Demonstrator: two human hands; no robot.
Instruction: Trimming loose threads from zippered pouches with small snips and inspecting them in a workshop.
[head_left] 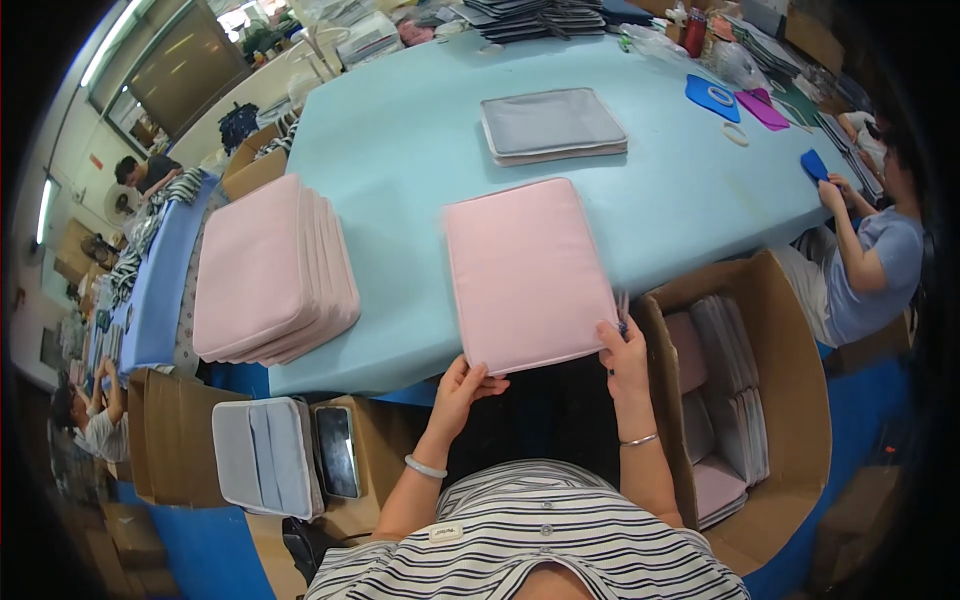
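A pink zipped case (528,270) lies over the near edge of the light blue table (380,130). My left hand (465,385) grips its bottom left corner, and my right hand (620,355) grips the bottom right, beside a small blurred dark metal item (623,315) that I cannot make out clearly. To the left stands a pile of several pink cases (265,265). Farther back on the table rests a grey case (550,120) with a pale edge.
Open cardboard boxes flank me: the right one (800,400) holds grey and pink cases; at left are a pale case (265,455) and phone (337,450). A co-worker (870,260) sits right, others (100,430) left. Blue and magenta pieces (762,108) lie back right.
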